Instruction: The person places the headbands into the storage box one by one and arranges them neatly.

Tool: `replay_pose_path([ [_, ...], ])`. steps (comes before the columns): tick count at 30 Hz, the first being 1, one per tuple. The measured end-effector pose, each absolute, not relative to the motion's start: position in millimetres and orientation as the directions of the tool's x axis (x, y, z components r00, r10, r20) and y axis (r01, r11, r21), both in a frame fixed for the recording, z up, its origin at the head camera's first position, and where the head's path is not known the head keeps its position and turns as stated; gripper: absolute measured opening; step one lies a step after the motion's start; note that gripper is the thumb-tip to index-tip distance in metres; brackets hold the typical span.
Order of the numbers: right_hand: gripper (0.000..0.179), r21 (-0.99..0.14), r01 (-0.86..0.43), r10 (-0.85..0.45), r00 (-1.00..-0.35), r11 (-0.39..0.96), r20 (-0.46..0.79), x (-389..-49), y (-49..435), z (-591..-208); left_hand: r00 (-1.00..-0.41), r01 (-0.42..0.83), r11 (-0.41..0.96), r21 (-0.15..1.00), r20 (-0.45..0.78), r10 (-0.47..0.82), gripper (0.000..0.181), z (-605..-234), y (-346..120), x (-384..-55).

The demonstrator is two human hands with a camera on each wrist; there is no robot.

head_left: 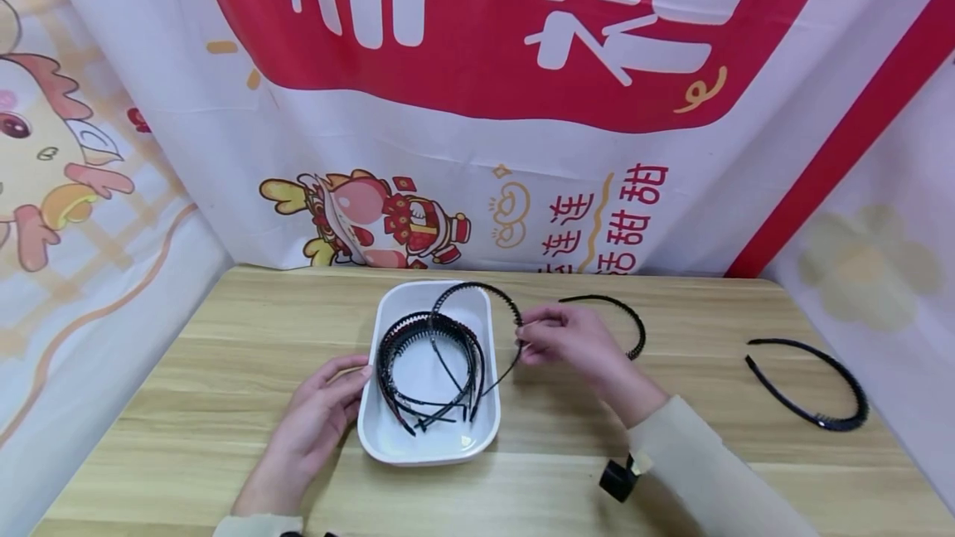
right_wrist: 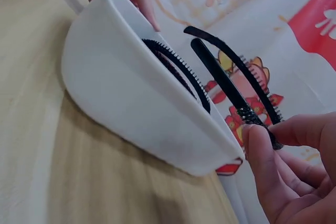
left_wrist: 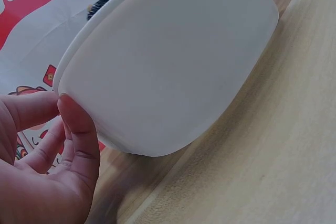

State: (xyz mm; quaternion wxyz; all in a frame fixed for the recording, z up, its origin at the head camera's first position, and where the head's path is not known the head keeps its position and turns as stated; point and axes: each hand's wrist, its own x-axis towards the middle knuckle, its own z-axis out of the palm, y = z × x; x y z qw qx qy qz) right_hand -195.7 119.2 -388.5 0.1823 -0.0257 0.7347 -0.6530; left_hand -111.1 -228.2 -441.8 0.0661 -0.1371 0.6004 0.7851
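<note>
A white plastic tub (head_left: 429, 456) stands on the table with several black toothed headbands (head_left: 384, 363) lying loosely stacked inside. My left hand (head_left: 317, 417) pinches the tub's left rim between thumb and fingers, as the left wrist view shows on the white wall (left_wrist: 168, 66). Between thumb and forefinger, my right hand (head_left: 570, 346) holds another black headband (head_left: 477, 284) by its curve. That band hangs over the tub's right side with its open ends pointing down toward the stack. In the right wrist view, a sparkly patch shows on the held headband (right_wrist: 223, 77) close to the fingertips.
On the wooden table (head_left: 552, 487), one black headband (head_left: 642, 334) lies behind the right hand. A second loose headband (head_left: 858, 404) is at the far right. A printed cloth (head_left: 485, 181) hangs along the table's back edge and both sides.
</note>
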Motion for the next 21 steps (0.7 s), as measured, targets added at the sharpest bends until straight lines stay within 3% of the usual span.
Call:
replay_pose_path([
  [11, 0.030, -0.931, 0.117, -0.368, -0.896, 0.346, -0.249, -216, 80, -368, -0.951, -0.278, -0.276, 0.920, -0.303, -0.051, 0.017, -443, -229, -111],
  [21, 0.026, -0.906, 0.115, -0.385, -0.878, 0.407, -0.284, -221, 59, -368, -0.951, -0.276, -0.289, 0.917, -0.304, -0.055, 0.018, -443, -228, -111],
])
